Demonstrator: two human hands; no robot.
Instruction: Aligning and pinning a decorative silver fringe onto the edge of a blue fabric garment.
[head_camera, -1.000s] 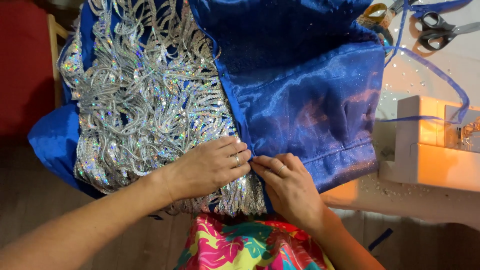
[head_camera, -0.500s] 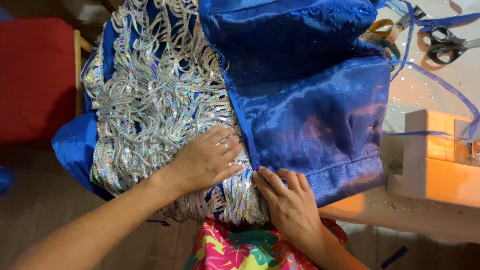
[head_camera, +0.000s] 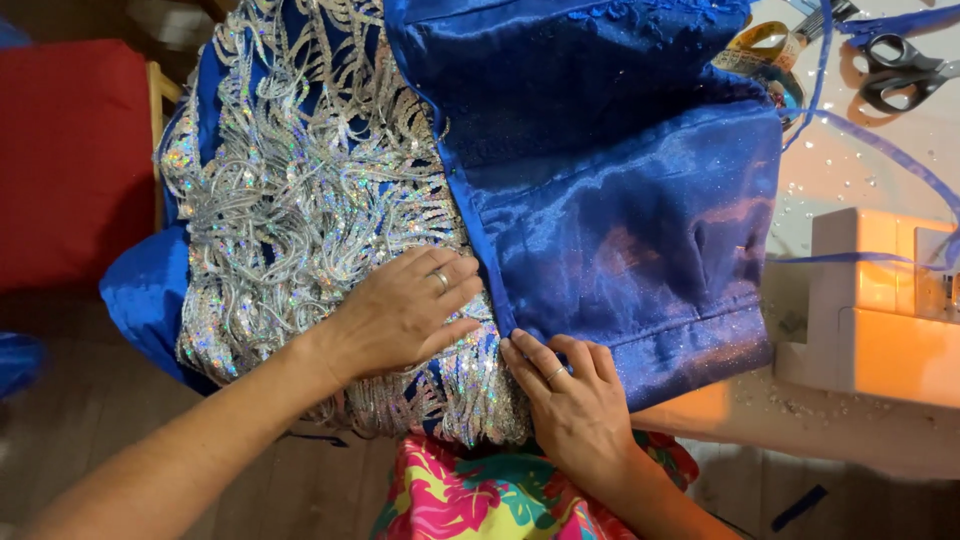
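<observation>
Since half a second ago, both of my hands have slid a little toward the seam and the whole garment sits slightly further right in view; my left hand (head_camera: 405, 310) lies flat and open, fingers spread, pressing on the silver sequinned lace overlay (head_camera: 310, 230); it grips nothing; my right hand (head_camera: 570, 400) is also open, fingertips resting on the lower edge of the shiny royal-blue satin panel (head_camera: 620, 230), right where it meets the sequins; neither hand pinches or holds the cloth. The garment is spread across my lap and the edge of the white work table (head_camera: 850, 170), above my bright floral skirt (head_camera: 500, 495); the satin lies folded over the lace along a long straight seam, which looks already joined for most of its length; I judge that the smoothing and checking near the hem end remains; the white sewing machine (head_camera: 870, 320) stands just right of the cloth; black-handled scissors (head_camera: 900, 75) and a blue ribbon strip (head_camera: 880, 150) lie beyond; a red chair cushion (head_camera: 70, 160) sits to my left.
</observation>
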